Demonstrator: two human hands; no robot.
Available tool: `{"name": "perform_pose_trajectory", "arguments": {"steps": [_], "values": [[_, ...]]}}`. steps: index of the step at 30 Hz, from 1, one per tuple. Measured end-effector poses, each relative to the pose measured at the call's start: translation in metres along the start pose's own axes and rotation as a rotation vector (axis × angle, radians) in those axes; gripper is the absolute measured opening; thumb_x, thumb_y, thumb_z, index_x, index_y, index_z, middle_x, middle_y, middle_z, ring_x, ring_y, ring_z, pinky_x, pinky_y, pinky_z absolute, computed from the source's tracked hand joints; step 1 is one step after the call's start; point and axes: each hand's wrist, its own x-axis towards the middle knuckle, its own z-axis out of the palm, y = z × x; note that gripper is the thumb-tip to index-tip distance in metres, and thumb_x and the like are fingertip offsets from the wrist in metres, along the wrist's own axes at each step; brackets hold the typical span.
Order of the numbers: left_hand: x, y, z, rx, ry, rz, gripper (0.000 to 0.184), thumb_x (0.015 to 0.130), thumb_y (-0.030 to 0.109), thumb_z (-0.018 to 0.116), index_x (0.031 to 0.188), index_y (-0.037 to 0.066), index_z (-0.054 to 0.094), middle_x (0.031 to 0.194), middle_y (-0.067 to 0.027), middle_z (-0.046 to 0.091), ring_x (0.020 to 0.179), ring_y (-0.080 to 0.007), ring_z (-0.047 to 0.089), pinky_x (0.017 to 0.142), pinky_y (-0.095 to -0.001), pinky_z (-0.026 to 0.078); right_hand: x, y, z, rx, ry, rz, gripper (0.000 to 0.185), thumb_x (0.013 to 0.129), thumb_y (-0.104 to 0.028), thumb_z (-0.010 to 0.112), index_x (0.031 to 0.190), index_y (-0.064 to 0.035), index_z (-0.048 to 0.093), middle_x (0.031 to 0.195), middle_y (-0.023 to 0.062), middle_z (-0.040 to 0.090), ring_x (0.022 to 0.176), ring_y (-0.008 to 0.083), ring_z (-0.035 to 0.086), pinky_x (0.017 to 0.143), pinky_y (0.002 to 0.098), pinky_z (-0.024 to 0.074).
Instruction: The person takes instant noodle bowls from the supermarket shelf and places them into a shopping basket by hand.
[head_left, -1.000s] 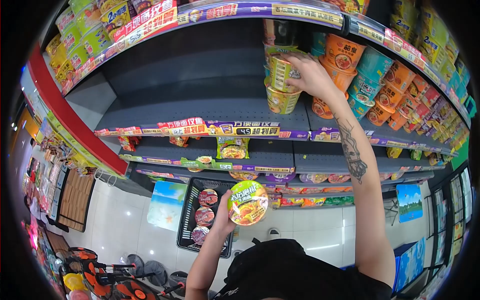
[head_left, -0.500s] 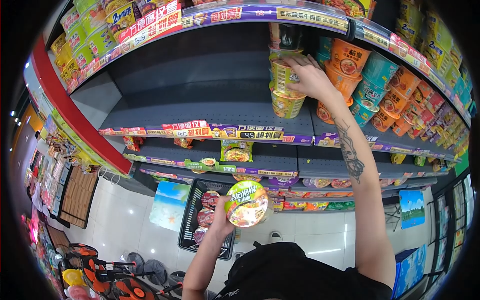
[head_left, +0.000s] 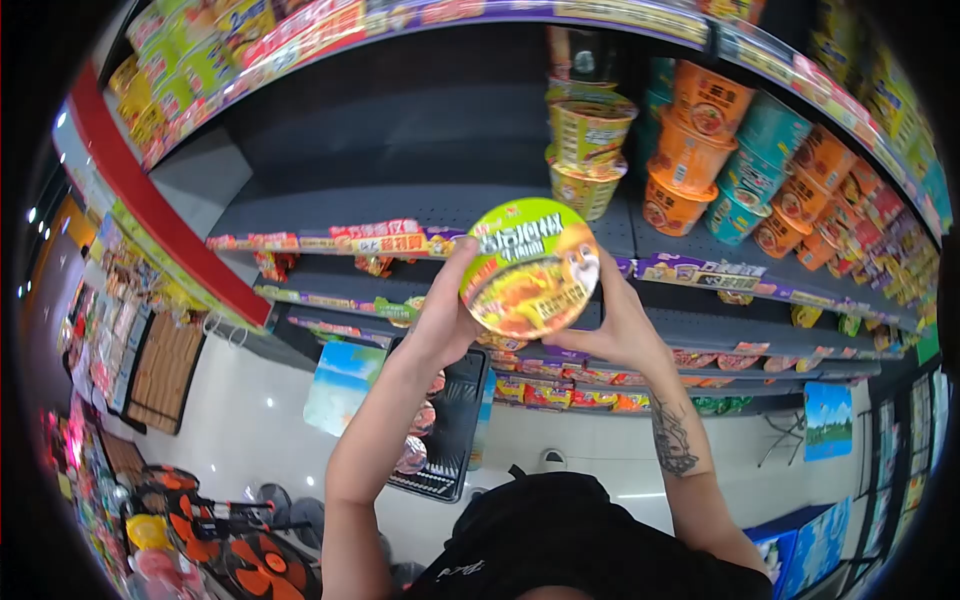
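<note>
Between my two hands is an instant noodle bucket [head_left: 530,270], its round green-and-yellow lid facing up toward me. My left hand [head_left: 450,310] grips it at the left side and my right hand [head_left: 615,325] wraps its right and lower edge. Whether a second bucket sits beneath the lid cannot be made out. Beyond my hands, on the shelf, stands a stack of green-yellow noodle buckets [head_left: 592,135]. Below my left forearm, a black shopping basket [head_left: 462,420] on the floor contains several red-lidded noodle buckets [head_left: 418,418], partly hidden by the arm.
Orange noodle buckets [head_left: 690,155] and teal ones [head_left: 750,180] are stacked right of the green stack. Price strips line the shelf edge [head_left: 340,240]. Lower shelves carry bagged noodles [head_left: 570,395]. A red shelf-end panel [head_left: 150,210] curves down at left; orange-and-black items [head_left: 265,565] stand lower left.
My right hand has come down from the shelf stack to the bucket at centre. My left hand has risen, and both now grip one bucket. The view has shifted slightly.
</note>
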Motion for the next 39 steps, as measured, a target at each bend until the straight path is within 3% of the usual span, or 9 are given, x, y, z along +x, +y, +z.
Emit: {"name": "perform_pose_trajectory", "arguments": {"steps": [1,4,6,9,15,19,35,37,39], "values": [[0.000,0.005,0.010,0.048,-0.061,0.022,0.068,0.102,0.055,0.042,0.145,0.003,0.039,0.143,-0.0151,0.052,0.131,-0.0270,0.053,0.109,-0.0450,0.044,0.006,0.001,-0.006,0.068,0.069,-0.029,0.112,0.064,-0.032,0.093,0.150,0.0016,0.028,0.146,0.0226,0.046,0.136,0.0340,0.047,0.113,0.0427,0.0364],[0.019,0.001,0.026,0.095,-0.101,0.303,0.071,0.095,0.042,0.065,0.146,0.006,0.034,0.137,-0.0124,0.054,0.128,-0.0278,0.054,0.109,-0.0501,0.041,0.025,0.005,-0.021,0.153,0.242,-0.110,0.112,0.066,-0.032,0.092,0.149,0.0035,0.027,0.139,0.0254,0.051,0.128,0.0360,0.054,0.107,0.0433,0.0425],[0.035,0.009,0.043,0.581,-0.179,0.652,0.086,0.081,0.022,0.083,0.146,0.006,0.029,0.134,-0.0126,0.053,0.126,-0.0263,0.055,0.109,-0.0456,0.042,0.040,0.006,-0.033,0.105,0.335,-0.200,0.110,0.069,-0.032,0.091,0.150,0.0039,0.026,0.135,0.0257,0.054,0.125,0.0348,0.057,0.105,0.0427,0.0446],[0.066,0.028,0.067,0.586,-0.104,0.659,0.092,0.072,0.010,0.088,0.145,0.004,0.032,0.133,-0.0143,0.054,0.125,-0.0236,0.055,0.108,-0.0408,0.044,0.065,-0.001,-0.052,0.184,0.372,-0.166,0.111,0.071,-0.035,0.090,0.151,0.0042,0.023,0.134,0.0257,0.055,0.125,0.0346,0.057,0.105,0.0421,0.0444],[0.133,0.059,0.086,0.724,-0.061,0.793,0.088,0.076,0.021,0.087,0.143,-0.002,0.035,0.128,-0.0173,0.059,0.120,-0.0231,0.059,0.103,-0.0368,0.048,0.050,0.014,-0.055,0.180,0.577,-0.212,0.094,0.083,-0.023,0.080,0.153,0.0016,0.023,0.145,0.0233,0.046,0.133,0.0318,0.049,0.107,0.0427,0.0415],[0.183,0.071,0.089,0.715,-0.006,0.868,0.087,0.075,0.027,0.088,0.139,-0.006,0.038,0.125,-0.0197,0.061,0.117,-0.0234,0.061,0.100,-0.0357,0.049,-0.011,0.023,-0.027,0.155,0.421,-0.119,0.071,0.084,-0.016,0.077,0.143,0.0017,0.042,0.142,0.0199,0.050,0.129,0.0327,0.052,0.105,0.0417,0.0428],[0.259,0.074,0.080,0.999,0.229,0.747,0.090,0.069,0.044,0.090,0.129,-0.009,0.048,0.120,-0.0209,0.066,0.109,-0.0274,0.068,0.095,-0.0383,0.054,-0.097,0.110,0.042,0.368,-0.047,0.177,0.057,0.088,-0.007,0.072,0.141,-0.0042,0.049,0.128,0.0142,0.063,0.118,0.0255,0.061,0.099,0.0362,0.0475],[0.230,0.078,0.088,1.167,0.343,0.739,0.083,0.076,0.041,0.085,0.134,-0.006,0.048,0.122,-0.0213,0.066,0.113,-0.0275,0.066,0.099,-0.0372,0.051,-0.088,0.113,0.057,0.396,-0.037,0.171,0.052,0.089,-0.004,0.070,0.137,-0.0034,0.053,0.124,0.0134,0.065,0.116,0.0225,0.062,0.096,0.0346,0.0500],[0.246,0.073,0.052,0.971,0.248,0.918,0.107,0.073,0.043,0.082,0.146,-0.014,0.029,0.140,-0.0356,0.048,0.132,-0.0394,0.050,0.108,-0.0397,0.043,-0.079,0.115,0.076,0.348,-0.091,0.076,0.047,0.088,-0.003,0.069,0.134,-0.0020,0.056,0.120,0.0139,0.067,0.111,0.0205,0.064,0.093,0.0335,0.0521]]}}
